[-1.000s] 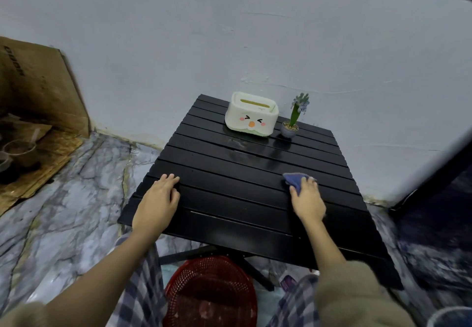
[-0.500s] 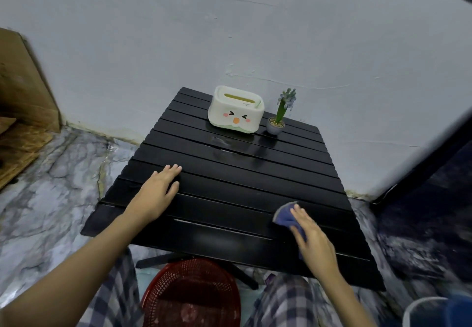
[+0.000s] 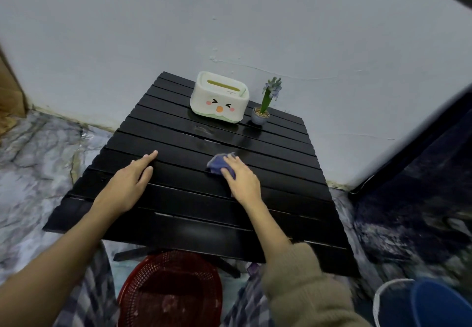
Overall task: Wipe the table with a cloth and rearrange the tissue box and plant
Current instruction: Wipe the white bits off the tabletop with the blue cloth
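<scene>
Step in hand: wiping the black slatted table (image 3: 281, 147) — judged from the cloth pressed to its middle.
Right hand (image 3: 241, 179): centre of the frame, fingers laid over and gripping a small blue cloth (image 3: 217, 165), palm bearing down on it.
Left hand (image 3: 129, 183): centre left, fingers loose and flat on the slats, holding nothing; it seems to steady the tabletop.
Tissue box (image 3: 219, 96): white, with a cartoon face, at the far edge of the table in the upper middle of the frame.
Plant (image 3: 265, 104): a small potted hyacinth just beside the box on its right, apart from it.
Doing it well: run the cloth along the slats rather than across, so it does not snag in the gaps — keep the pressure even.
Left to wipe: the shiny streak in front of the box looks like a smear.
Caution: the pot is slight and likely to tip if brushed.
Below the table: a red mesh basket (image 3: 171, 288) at the bottom of the frame.
</scene>
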